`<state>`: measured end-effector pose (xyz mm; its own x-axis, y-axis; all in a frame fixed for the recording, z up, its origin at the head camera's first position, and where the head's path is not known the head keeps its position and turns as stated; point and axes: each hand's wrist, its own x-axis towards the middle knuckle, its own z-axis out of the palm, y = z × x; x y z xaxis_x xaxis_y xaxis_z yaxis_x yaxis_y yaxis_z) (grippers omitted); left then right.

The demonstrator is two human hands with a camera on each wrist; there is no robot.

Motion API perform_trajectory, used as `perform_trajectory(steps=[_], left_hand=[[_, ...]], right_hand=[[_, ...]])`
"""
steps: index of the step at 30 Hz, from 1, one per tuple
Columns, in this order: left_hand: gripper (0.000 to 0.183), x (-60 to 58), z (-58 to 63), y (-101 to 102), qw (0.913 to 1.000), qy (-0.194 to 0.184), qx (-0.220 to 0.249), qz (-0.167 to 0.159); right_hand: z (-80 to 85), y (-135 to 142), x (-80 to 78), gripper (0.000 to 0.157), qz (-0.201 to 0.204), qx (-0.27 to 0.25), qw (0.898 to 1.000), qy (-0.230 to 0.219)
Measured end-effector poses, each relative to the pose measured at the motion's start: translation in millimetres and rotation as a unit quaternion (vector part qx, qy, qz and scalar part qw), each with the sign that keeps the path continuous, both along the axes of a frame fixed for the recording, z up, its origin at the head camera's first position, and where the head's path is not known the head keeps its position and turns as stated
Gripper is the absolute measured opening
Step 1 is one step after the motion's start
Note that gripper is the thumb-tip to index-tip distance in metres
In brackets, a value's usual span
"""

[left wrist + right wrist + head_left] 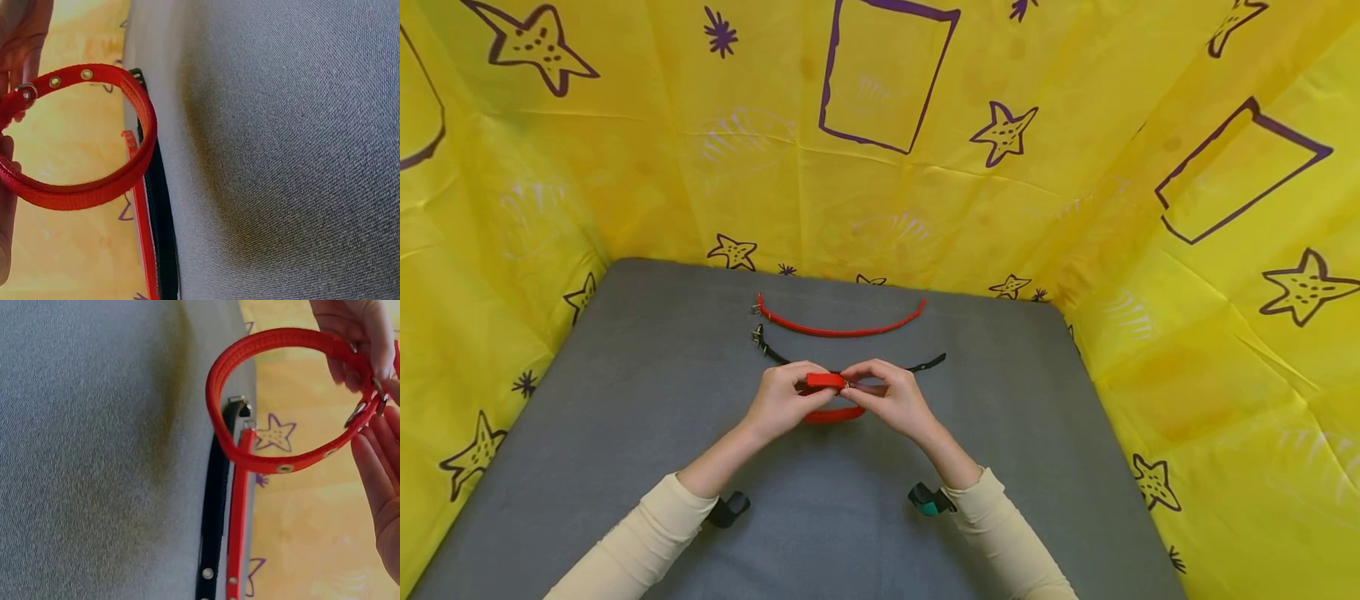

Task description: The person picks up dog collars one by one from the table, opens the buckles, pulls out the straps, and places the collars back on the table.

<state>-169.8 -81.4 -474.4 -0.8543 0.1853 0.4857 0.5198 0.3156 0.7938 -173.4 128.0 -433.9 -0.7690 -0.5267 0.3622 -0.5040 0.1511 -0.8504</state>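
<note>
Both hands hold a red collar (835,414), bent round into a loop that hangs above the grey table. My left hand (781,398) pinches the band beside the buckle, and my right hand (891,398) pinches it from the other side. In the right wrist view the metal buckle (356,415) and a metal ring (379,394) sit between the fingers of the two hands. Metal eyelets (55,81) show along the strap in the left wrist view. The strap's end is partly hidden by the fingers.
Beyond the hands, a black collar (928,362) lies stretched out, partly covered by them. Farther back lies another red collar (842,333), its buckle to the left. Yellow patterned cloth (760,183) walls the grey table (647,350) at the back and sides.
</note>
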Motion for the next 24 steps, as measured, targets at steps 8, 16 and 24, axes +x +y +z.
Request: perform_trajectory(steps=[8,16,24], left_hand=[[0.010,0.9,7.6,-5.7,0.9982,-0.048,0.037,0.001],[0.009,2.3,10.9,-7.7,0.9950,-0.083,0.056,-0.002],[0.008,6.7,19.8,-9.2,0.9919,-0.110,0.063,-0.007]], right_hand=[[-0.3,5.6,-2.3,0.021,-0.005,0.015,1.000,-0.022],[3.0,5.1,-0.9,0.017,-0.011,0.036,0.999,-0.031],[2.6,5.5,-0.5,0.016,-0.009,0.040,0.999,-0.021]])
